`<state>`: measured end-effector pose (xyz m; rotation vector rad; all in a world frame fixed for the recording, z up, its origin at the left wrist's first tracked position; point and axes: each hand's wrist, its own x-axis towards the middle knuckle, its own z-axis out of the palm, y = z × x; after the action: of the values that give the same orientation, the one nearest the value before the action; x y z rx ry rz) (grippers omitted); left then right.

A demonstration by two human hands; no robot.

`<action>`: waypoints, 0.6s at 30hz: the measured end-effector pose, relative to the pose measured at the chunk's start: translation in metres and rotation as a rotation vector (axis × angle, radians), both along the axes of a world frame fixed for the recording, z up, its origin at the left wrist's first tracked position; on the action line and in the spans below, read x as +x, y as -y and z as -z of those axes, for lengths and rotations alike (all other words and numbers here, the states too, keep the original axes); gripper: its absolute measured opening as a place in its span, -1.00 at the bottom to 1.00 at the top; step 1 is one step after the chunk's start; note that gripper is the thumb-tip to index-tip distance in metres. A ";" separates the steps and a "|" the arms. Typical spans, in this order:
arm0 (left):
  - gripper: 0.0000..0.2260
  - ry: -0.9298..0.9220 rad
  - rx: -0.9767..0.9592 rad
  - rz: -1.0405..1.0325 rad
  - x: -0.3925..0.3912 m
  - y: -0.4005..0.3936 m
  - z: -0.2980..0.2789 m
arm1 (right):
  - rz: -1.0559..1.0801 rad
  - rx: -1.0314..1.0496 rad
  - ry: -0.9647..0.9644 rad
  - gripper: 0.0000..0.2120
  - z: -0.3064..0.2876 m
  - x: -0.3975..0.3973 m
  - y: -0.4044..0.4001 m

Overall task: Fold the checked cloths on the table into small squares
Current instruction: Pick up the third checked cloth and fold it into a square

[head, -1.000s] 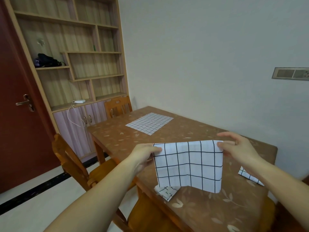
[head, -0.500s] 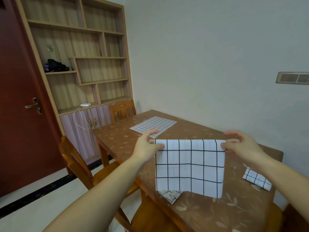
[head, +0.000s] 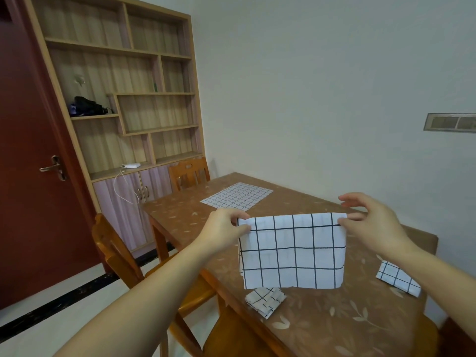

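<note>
Aloft, left hand [head: 223, 229] and right hand [head: 371, 228] pinch checked cloth [head: 293, 251] (top corners); hanging.

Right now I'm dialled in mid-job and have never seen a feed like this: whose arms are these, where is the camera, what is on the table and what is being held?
There is no machine here: the arms belong to a person, and the one wide-angle camera sits on their head, looking forward and down. The left hand and right hand each pinch an upper corner of a checked cloth, holding it up so that it hangs above the brown table. On the table lie two small folded cloths: one just below the hanging cloth, another by the right forearm. An unfolded checked cloth lies flat at the far end. Wooden chairs stand alongside, and a shelf unit and a door are to the left.
</note>
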<state>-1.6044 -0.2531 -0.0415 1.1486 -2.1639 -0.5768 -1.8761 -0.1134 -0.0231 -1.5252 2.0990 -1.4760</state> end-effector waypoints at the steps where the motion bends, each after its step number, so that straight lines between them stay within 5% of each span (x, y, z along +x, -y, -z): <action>1: -0.75 0.004 -0.004 -0.001 0.001 0.001 0.000 | -0.001 0.017 -0.029 -0.68 0.000 -0.001 0.000; 11: -0.87 -0.015 -0.041 0.029 0.007 -0.001 -0.008 | -0.024 0.086 -0.220 -0.82 0.002 -0.002 0.002; 18: -0.86 0.046 0.139 0.112 0.015 0.005 -0.013 | -0.172 -0.030 0.055 -0.86 -0.012 0.001 0.003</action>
<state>-1.5891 -0.2582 -0.0281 1.1276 -2.2683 -0.7673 -1.8753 -0.1167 -0.0108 -1.6115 1.8714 -1.4764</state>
